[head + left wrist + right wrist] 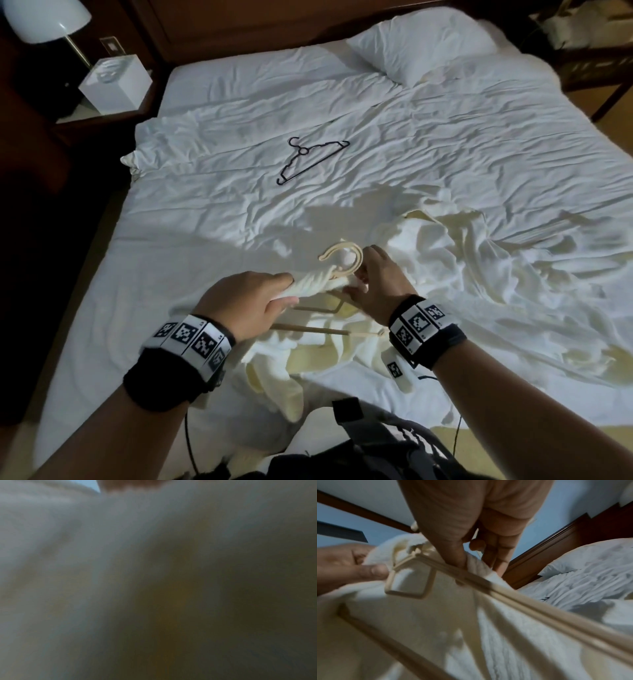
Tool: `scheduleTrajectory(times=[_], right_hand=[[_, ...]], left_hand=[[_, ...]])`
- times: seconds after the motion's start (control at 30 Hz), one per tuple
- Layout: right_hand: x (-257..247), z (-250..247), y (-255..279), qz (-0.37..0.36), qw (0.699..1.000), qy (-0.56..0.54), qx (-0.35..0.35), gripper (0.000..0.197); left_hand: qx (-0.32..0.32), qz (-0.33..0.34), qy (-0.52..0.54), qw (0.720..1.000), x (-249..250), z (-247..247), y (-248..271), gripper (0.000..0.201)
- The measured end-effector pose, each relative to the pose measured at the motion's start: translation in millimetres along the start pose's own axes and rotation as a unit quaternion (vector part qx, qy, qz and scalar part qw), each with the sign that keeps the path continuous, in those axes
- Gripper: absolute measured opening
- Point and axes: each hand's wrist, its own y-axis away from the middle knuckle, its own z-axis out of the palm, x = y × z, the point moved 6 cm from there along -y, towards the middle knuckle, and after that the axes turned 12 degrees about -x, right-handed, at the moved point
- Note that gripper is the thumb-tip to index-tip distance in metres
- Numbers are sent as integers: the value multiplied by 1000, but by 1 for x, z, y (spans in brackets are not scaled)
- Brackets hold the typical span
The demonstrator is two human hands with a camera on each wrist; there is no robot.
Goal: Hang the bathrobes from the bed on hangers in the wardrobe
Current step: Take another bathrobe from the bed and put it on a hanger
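A cream bathrobe (329, 346) is partly draped on a beige hanger (346, 263) held above the bed's near edge. My left hand (253, 301) grips the bunched robe collar (318, 282) left of the hook. My right hand (380, 284) pinches robe fabric against the hanger's shoulder bar (471, 577), thumb (453, 555) on top. In the right wrist view the robe (513, 635) hangs below the bar. More cream robe fabric (479, 274) lies crumpled to the right. A black hanger (310, 159) lies on the bed farther back. The left wrist view is a blur of cloth.
The white bed (239, 212) has rumpled sheets and a pillow (421, 44) at the head. A nightstand with a white box (114, 84) and a lamp (44, 20) stands at the far left. A dark wooden headboard (556, 545) runs behind.
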Motion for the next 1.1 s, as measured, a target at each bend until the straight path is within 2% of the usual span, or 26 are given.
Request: scheduleTrajectory(times=[0.07, 0.17, 0.23, 0.33, 0.4, 0.5, 0.6, 0.67, 0.73, 0.8, 0.87, 0.97, 1.03, 1.1], right_hand=[[17, 11, -1, 63, 996, 35, -49, 36], [54, 13, 8, 190, 970, 91, -120, 37], [71, 3, 15, 235, 958, 116, -119, 26], [79, -17, 13, 249, 959, 115, -64, 18], [70, -27, 9, 235, 967, 99, -20, 19], [48, -38, 5, 171, 978, 118, 18, 23], [44, -63, -5, 136, 975, 170, 39, 24], [52, -88, -19, 135, 971, 192, 40, 20], [53, -112, -37, 117, 967, 223, 46, 19], [45, -136, -55, 73, 958, 267, 74, 20], [37, -157, -70, 23, 954, 285, 91, 22], [41, -159, -72, 3, 968, 251, 24, 23], [51, -150, -61, 11, 975, 220, -22, 25], [57, -143, -44, 20, 983, 177, -42, 36]], left_hand=[[11, 7, -14, 1000, 0, 1, 7, 28], [42, -23, -46, 998, -11, -4, 15, 25], [46, -56, -66, 995, -21, -4, 20, 21], [42, -104, -76, 991, -29, 4, 22, 18], [44, -136, -63, 988, -29, 4, 21, 14], [66, -185, -44, 979, -37, -8, 25, 12], [100, -149, -31, 983, -33, -30, 36, 19], [89, -123, -24, 988, -18, -46, 37, 25], [79, -113, 35, 990, -6, -63, 34, 28], [111, -99, 107, 983, 1, -85, 32, 25], [165, -77, 103, 978, 7, -103, 35, 28], [188, -86, 18, 978, 7, -103, 39, 36], [184, -109, -51, 976, 6, -89, 43, 32], [186, -140, -77, 970, 7, -72, 49, 31]])
